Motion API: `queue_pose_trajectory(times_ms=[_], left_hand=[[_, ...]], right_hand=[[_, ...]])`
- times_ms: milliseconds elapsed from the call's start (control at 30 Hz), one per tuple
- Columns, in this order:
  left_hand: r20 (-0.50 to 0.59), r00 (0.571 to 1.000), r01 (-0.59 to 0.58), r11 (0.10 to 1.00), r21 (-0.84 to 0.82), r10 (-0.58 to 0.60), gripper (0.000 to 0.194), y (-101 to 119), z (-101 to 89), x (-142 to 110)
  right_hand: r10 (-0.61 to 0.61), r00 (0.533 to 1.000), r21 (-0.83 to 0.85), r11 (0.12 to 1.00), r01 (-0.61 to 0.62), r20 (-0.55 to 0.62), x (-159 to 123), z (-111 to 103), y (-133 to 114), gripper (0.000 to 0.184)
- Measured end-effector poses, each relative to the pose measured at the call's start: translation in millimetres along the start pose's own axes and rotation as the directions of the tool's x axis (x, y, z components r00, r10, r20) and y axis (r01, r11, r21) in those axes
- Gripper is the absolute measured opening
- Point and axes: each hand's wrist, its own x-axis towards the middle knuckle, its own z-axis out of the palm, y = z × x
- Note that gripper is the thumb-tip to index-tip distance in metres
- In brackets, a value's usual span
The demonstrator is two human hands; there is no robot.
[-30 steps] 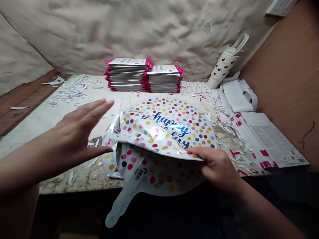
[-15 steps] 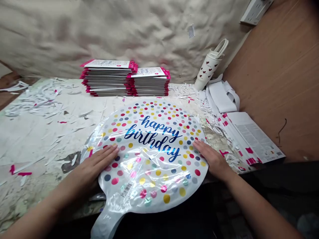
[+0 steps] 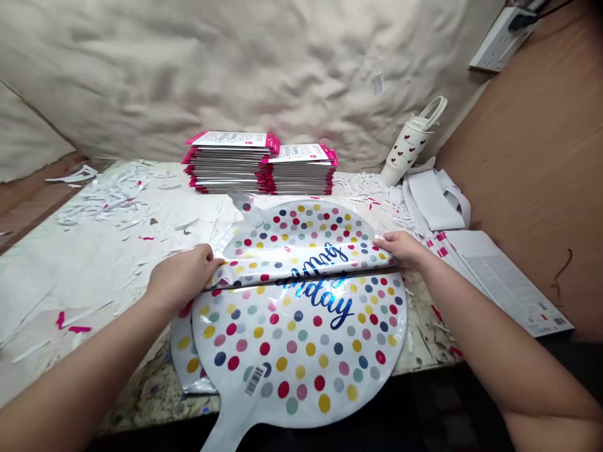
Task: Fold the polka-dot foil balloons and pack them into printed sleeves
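Observation:
My left hand [image 3: 186, 273] pinches the left end of a fold in a flat foil balloon [image 3: 254, 270], white with coloured dots. At the right end of that fold, my right hand [image 3: 400, 247] grips the edge between thumb and fingers. Part of the blue lettering shows on the folded layer, and a tail sticks out at its upper left. Below the fold spreads another dotted balloon [image 3: 301, 351], with a barcode and a tail pointing down over the table edge. The corner of a further dotted layer [image 3: 186, 348] shows at lower left.
Two stacks of pink-edged packets [image 3: 230, 166] stand by the covered back wall. A white tumbler with hearts [image 3: 407, 150] leans at right, near a white strip roll [image 3: 436, 198] and flat printed packets [image 3: 509, 276]. Paper scraps [image 3: 103, 194] litter the table. A power socket [image 3: 502, 41] hangs upper right.
Both hands lay flat on the balloon before; now they pinch its sides. The near part is folded upward with its tail at the far left, exposing another balloon beneath. The view has shifted slightly.

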Motion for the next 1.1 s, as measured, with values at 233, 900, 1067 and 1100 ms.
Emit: queue_pose_trajectory(times_ms=[233, 900, 1067, 1100], left_hand=[[-0.152, 0.807, -0.545, 0.819, 0.178, 0.57, 0.059, 15, 48.0, -58], [-0.105, 0.902, -0.401, 0.904, 0.15, 0.418, 0.07, 42, 47.4, -64], [-0.05, 0.871, -0.482, 0.871, 0.094, 0.488, 0.085, 107, 56.7, -68], [-0.024, 0.876, -0.479, 0.874, 0.084, 0.482, 0.087, 113, 60.2, -69]], right_hand=[[0.023, 0.978, -0.22, 0.973, -0.069, -0.205, -11, -1, -6, 0.057], [-0.357, 0.889, -0.589, 0.798, 0.13, -0.287, -117, 17, 50, 0.051], [-0.474, 0.878, -0.598, 0.723, 0.346, -0.064, -131, 70, 27, 0.059], [-0.421, 0.9, -0.578, 0.763, 0.287, -0.109, -125, 77, 21, 0.066]])
